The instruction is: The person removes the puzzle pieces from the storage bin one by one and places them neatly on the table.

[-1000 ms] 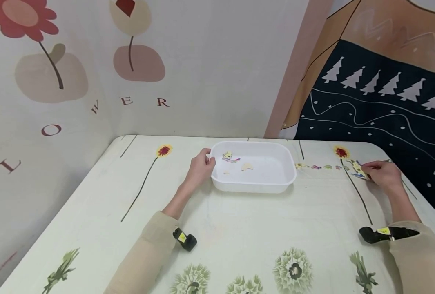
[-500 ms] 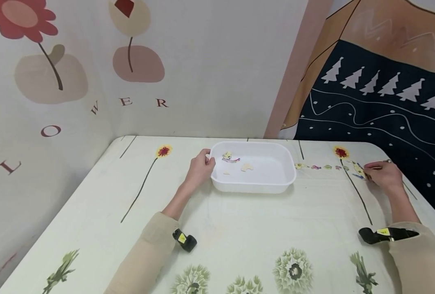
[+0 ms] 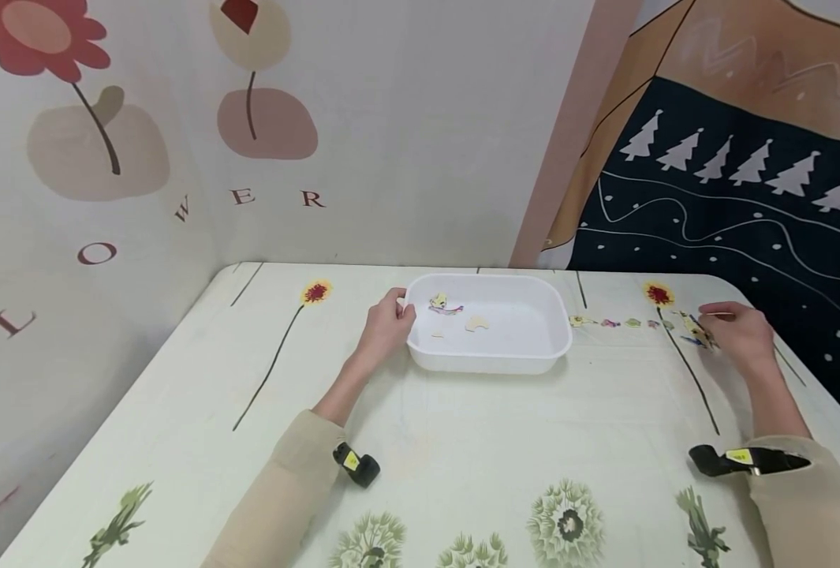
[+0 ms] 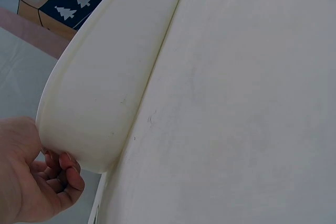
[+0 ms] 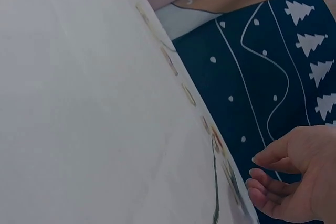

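A white plastic tray [image 3: 490, 364] stands at the back middle of the table. My left hand [image 3: 386, 327] grips the rim at its left end; the left wrist view shows the curled fingers [image 4: 71, 174] against the tray wall. At the far right, my right hand [image 3: 741, 335] hovers beside a flat yellow-and-blue cut-out piece [image 3: 692, 331] lying on the table. Thumb and fingers are apart in the right wrist view, with nothing between them. Small flat coloured pieces [image 3: 610, 323] form a row from the tray to that larger piece.
Inside the tray lie several flat pieces, among them a pale curved one [image 3: 476, 323] and a colourful one [image 3: 446, 308]. The flower-printed cloth [image 3: 476, 442] covers the table, which meets a patterned wall hanging [image 3: 405, 158] at the back.
My right hand has let go of the yellow-and-blue piece and lifted slightly off it. The piece lies at the row's right end. My left hand and the tray have not moved.
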`<action>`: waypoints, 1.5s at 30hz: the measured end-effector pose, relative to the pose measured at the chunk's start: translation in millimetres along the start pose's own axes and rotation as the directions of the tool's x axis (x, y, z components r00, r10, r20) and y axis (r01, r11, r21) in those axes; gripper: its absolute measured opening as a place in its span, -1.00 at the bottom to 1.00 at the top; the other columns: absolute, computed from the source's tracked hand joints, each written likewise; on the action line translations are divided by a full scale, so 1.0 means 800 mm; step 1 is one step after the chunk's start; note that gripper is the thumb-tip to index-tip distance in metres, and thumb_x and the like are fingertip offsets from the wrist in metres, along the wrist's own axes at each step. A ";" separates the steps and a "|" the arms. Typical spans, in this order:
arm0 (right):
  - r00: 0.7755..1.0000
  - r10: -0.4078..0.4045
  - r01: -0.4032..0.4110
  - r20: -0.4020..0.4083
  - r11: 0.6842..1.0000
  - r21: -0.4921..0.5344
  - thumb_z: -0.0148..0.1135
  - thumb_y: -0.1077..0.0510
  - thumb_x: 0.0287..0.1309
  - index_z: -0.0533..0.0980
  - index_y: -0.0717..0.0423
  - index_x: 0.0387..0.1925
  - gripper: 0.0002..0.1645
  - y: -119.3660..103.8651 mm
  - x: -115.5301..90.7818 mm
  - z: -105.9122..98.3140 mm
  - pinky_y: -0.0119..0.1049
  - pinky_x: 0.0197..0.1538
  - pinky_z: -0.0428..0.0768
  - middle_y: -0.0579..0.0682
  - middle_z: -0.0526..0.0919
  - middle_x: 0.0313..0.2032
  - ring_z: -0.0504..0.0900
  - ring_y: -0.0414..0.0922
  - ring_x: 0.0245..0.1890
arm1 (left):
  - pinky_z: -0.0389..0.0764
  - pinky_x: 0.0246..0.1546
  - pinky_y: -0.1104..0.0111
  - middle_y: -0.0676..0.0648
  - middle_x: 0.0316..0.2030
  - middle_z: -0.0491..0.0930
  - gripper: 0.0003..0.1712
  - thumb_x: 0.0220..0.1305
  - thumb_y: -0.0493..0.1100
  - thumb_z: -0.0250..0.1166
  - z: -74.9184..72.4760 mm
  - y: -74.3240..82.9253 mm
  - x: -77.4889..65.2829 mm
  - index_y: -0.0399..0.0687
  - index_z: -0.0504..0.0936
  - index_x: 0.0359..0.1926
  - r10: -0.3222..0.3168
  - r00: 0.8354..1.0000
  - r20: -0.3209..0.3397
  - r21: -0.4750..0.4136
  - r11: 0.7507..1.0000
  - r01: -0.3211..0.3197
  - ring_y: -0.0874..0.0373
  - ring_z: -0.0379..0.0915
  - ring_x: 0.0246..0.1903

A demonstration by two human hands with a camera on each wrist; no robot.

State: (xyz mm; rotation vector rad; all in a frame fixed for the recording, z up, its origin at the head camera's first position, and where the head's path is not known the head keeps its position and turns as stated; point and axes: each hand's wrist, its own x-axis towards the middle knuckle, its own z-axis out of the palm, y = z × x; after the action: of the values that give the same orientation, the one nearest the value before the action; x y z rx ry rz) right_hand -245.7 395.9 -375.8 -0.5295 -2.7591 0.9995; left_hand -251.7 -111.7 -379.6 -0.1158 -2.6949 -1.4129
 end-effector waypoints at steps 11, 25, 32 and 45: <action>0.995 -0.101 0.101 -0.005 0.993 0.052 -0.01 0.05 0.45 0.47 0.34 0.22 -0.48 -0.034 -0.010 0.009 -0.34 -0.34 0.45 0.24 0.55 0.02 0.43 -0.11 -0.24 | 0.34 -0.47 0.37 -0.05 -0.44 0.38 -0.50 0.48 -0.20 0.05 0.000 0.001 0.000 -0.31 0.39 0.35 -0.003 1.000 0.005 -0.005 1.000 0.003 0.14 0.29 -0.49; 0.941 -0.339 0.335 0.012 0.936 0.107 0.05 0.03 0.47 0.53 0.28 0.16 -0.54 -0.101 -0.041 0.031 -0.53 -0.30 0.43 0.21 0.57 -0.02 0.44 -0.30 -0.23 | 0.33 -0.49 0.39 -0.04 -0.46 0.38 -0.50 0.47 -0.20 0.05 0.001 0.000 0.002 -0.33 0.40 0.34 0.012 1.000 0.005 -0.004 1.000 -0.012 0.16 0.28 -0.52; 0.916 -0.398 0.386 0.055 0.910 0.153 0.06 0.04 0.48 0.51 0.26 0.17 -0.56 -0.133 -0.053 0.049 -0.54 -0.19 0.41 0.22 0.57 -0.01 0.49 -0.02 -0.09 | 0.34 -0.48 0.37 -0.05 -0.44 0.39 -0.51 0.47 -0.20 0.04 0.001 -0.001 0.002 -0.32 0.40 0.34 0.008 1.000 0.005 0.004 1.000 -0.008 0.14 0.29 -0.50; 0.869 -0.462 0.419 0.176 0.877 0.235 0.11 0.15 0.46 0.50 0.25 0.16 -0.64 -0.192 -0.074 0.093 -0.60 -0.14 0.45 0.23 0.59 -0.04 0.55 0.10 -0.04 | 0.34 -0.47 0.37 -0.05 -0.45 0.39 -0.50 0.48 -0.21 0.04 0.001 -0.002 0.003 -0.33 0.39 0.35 0.002 1.000 0.001 0.004 1.000 -0.002 0.14 0.29 -0.50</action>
State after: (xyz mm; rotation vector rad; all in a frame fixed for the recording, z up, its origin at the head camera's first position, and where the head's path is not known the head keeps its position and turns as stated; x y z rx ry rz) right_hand -252.7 219.9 -335.7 0.2614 -2.7321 1.2400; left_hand -254.3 -112.2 -381.2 -0.1189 -2.6972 -1.4067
